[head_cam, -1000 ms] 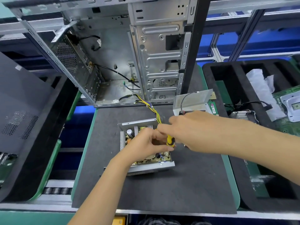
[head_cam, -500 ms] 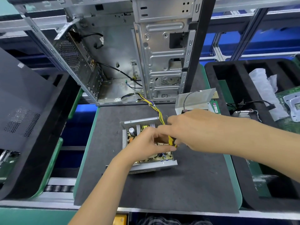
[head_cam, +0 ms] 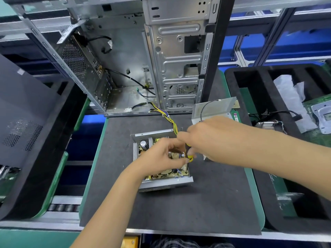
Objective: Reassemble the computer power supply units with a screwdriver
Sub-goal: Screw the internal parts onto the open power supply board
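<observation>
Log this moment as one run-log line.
right hand: grips screwdriver | left hand: on open power supply | lid: off, behind

Setting: electronics assembly or repair line, factory type. Evidence: grey anti-static mat (head_cam: 206, 203) on a green-edged pallet at 6 o'clock, riding a roller conveyor (head_cam: 62, 207) visible at 8 o'clock. Stripped metal computer case (head_cam: 172, 56) stands open at 12 o'clock. Black foam parts tray (head_cam: 250, 90) at 3 o'clock holds a circuit board (head_cam: 320, 104). Aluminium frame rails (head_cam: 268, 33) cross behind at 1 o'clock.
</observation>
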Demonstrator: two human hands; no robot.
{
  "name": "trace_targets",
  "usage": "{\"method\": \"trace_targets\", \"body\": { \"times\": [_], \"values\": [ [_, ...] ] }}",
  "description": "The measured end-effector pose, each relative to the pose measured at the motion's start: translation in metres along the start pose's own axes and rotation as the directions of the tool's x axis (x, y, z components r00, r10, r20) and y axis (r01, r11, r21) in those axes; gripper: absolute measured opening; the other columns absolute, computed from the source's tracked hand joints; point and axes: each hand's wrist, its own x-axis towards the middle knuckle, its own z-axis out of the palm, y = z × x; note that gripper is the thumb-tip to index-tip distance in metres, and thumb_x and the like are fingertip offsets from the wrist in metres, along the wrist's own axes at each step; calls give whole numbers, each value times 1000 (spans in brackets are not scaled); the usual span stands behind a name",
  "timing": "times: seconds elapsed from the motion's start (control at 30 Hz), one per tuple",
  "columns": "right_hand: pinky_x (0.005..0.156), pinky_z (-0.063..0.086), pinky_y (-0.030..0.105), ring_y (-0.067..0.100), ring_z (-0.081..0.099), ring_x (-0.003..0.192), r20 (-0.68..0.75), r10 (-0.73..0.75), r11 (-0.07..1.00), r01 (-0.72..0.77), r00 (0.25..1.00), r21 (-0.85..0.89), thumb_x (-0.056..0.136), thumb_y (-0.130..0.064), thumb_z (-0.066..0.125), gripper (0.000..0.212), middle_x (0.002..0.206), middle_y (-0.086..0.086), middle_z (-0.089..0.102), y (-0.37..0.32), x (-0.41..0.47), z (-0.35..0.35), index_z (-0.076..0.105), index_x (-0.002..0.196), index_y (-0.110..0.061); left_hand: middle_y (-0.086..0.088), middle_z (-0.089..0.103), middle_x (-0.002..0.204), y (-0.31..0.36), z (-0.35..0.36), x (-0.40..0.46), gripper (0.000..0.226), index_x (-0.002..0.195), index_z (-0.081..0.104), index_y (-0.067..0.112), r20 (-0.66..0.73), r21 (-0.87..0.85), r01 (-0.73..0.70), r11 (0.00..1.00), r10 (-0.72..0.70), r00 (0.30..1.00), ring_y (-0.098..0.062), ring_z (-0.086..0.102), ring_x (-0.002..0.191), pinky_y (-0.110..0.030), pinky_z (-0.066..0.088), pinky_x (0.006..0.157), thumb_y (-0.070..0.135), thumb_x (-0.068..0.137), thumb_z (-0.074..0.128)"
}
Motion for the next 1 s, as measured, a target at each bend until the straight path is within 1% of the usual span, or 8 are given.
{"method": "trace_targets", "body": {
  "times": [0.13, 0.23, 0.37, 0.43, 0.57, 0.73, 0.87, 1.0],
  "values": [
    [44, 14, 26, 21, 32, 55, -59, 26, 991, -33, 998, -129, 96, -58, 31, 48, 57, -2, 30, -7, 1, -6, 35, 70, -17, 23, 67, 77, -2, 8, 1, 34, 86, 67, 37, -18, -27, 7, 1000, -7, 1000, 5, 60, 79, -13, 48, 75, 7, 77, 80],
    [45, 17, 26, 24, 51, 71, -30, 45, 996, -47, 999, -79, 95, -54, 39, 44, 68, 0, 43, -8, 0, -1, 44, 72, -16, 4, 69, 79, -7, 10, 2, 15, 88, 68, 5, -57, -30, 13, 999, -15, 998, -1, 58, 78, -26, 53, 76, 11, 79, 79],
    [43, 20, 29, 23, 48, 71, 20, -8, 1000, 8, 1000, 20, 89, -15, 56, 38, 76, -3, 24, -10, -3, 1, 36, 121, -23, -6, 70, 86, -4, 6, 0, 23, 86, 73, 31, -24, -54, 27, 998, -28, 999, -9, 57, 82, -42, 51, 78, 8, 81, 76],
    [42, 18, 29, 25, 53, 73, 17, -13, 1000, 13, 1000, -13, 94, -22, 51, 14, 73, -1, 35, -9, -2, 4, 41, 104, -21, 11, 62, 73, -2, 6, -1, 43, 77, 67, 42, -3, -42, 3, 999, -3, 1000, -1, 54, 75, -23, 47, 73, -1, 80, 73],
    [45, 15, 26, 22, 40, 62, -72, 52, 993, -59, 996, -102, 97, -55, 29, 54, 67, -1, 45, -12, 2, 3, 30, 62, -14, 11, 65, 74, -6, 12, -2, 23, 84, 69, 21, -32, -40, 14, 999, -15, 999, 4, 57, 73, -12, 44, 74, 3, 77, 80],
    [43, 19, 29, 24, 49, 69, -16, 11, 999, -12, 1000, -36, 92, -22, 53, 26, 74, -6, 27, -8, -3, 8, 33, 110, -26, -16, 69, 89, -6, 7, -3, 12, 92, 72, 8, -38, -67, 24, 997, -26, 999, -20, 64, 84, -41, 53, 84, 1, 83, 74],
    [43, 14, 28, 24, 42, 63, -73, 27, 996, -33, 997, -82, 98, -46, 38, 31, 62, -4, 32, -13, 0, 6, 35, 83, -19, 9, 58, 65, -6, 7, -4, 33, 78, 66, 32, 30, -105, 7, 994, -4, 1000, -1, 51, 68, -19, 45, 68, 1, 82, 73],
    [45, 14, 26, 21, 35, 56, -116, 83, 987, -97, 990, -124, 91, -65, 28, 58, 59, 1, 30, -14, 2, 4, 34, 63, -14, -32, 62, 90, -6, 12, -2, 22, 97, 61, -3, -16, -180, 41, 983, -44, 999, -15, 55, 79, -36, 48, 73, 2, 81, 76]
  ]
}}
